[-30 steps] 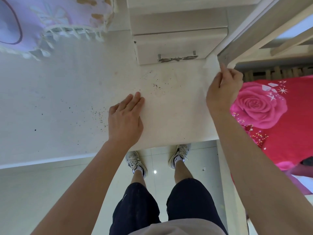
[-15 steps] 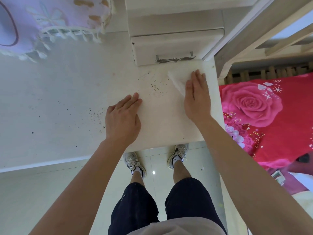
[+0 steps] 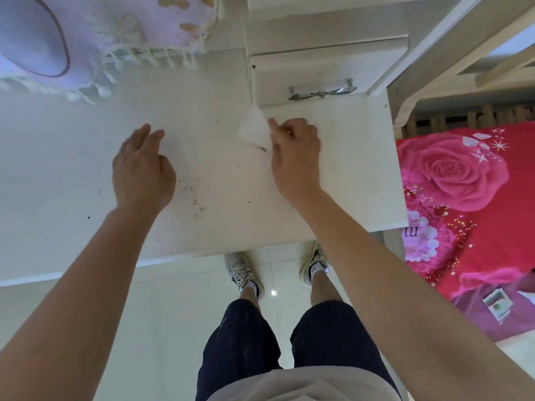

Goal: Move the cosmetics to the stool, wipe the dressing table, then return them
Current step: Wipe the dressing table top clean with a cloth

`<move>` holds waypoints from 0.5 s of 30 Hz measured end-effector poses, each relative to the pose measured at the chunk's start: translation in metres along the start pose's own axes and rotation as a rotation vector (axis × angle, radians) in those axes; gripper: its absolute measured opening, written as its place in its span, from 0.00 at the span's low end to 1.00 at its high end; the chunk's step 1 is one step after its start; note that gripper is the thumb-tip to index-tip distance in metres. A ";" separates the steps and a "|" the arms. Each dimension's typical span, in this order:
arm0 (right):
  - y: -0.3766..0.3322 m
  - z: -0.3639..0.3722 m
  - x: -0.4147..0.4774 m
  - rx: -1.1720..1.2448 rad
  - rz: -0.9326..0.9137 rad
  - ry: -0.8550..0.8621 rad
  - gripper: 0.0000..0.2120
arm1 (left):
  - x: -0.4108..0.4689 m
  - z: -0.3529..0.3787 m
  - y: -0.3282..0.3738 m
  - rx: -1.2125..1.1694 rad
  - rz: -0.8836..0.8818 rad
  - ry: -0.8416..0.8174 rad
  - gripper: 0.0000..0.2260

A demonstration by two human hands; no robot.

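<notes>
1. You are in step 2 of the task, the wipe. No cosmetics show on the dressing table (image 3: 362, 175), so the clearing looks done; neither they nor the stool are in view.
2. Your right hand (image 3: 295, 151) presses a white tissue (image 3: 253, 128) flat on the tabletop, just below the small drawer (image 3: 312, 73) with the metal handle (image 3: 321, 92). The fingers are curled and pressed together over the tissue's near edge; I cannot tell whether the thumb pinches it from below.
3. A small clump of brown dirt (image 3: 262, 148) sits touching the tissue's edge, at 7 o'clock from it, so the sweep seems to be gathering grit.
4. Your left hand (image 3: 142, 172) rests on the tabletop at 9 o'clock from the right hand, well apart from it, fingers loosely spread and holding nothing.
5. A scatter of dark specks (image 3: 195, 195) lies between your 2 hands, nearer the left, at 7 o'clock from the tissue. More specks sit towards the front edge.
6. The next move, as I judge it, calls for dragging the tissue towards 7 o'clock through that scatter, keeping flat pressure so the grit stays ahead of the tissue.
7. The fringed lilac cloth (image 3: 110, 27) at 11 o'clock overhangs the back of the tabletop; wipe beside it without catching the fringe.
</notes>
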State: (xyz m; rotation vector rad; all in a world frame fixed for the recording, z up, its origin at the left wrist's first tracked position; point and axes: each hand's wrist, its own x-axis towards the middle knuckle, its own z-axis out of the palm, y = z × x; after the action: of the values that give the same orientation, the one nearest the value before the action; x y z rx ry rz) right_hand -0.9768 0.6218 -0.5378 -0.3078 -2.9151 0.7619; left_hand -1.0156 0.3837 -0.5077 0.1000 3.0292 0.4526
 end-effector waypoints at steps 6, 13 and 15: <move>0.056 -0.043 0.012 0.189 0.423 0.486 0.14 | 0.002 0.004 -0.008 0.055 0.062 -0.073 0.21; -0.001 0.007 0.015 -0.212 0.273 0.006 0.25 | 0.006 0.002 -0.014 0.080 0.103 -0.187 0.21; -0.036 0.021 0.010 -0.189 0.090 -0.132 0.25 | 0.006 -0.001 -0.014 0.132 0.115 -0.258 0.22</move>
State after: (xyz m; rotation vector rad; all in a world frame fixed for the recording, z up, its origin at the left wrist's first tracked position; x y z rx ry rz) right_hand -0.9959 0.5830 -0.5379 -0.4243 -3.1235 0.5376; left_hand -1.0229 0.3707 -0.5109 0.3164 2.8050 0.2262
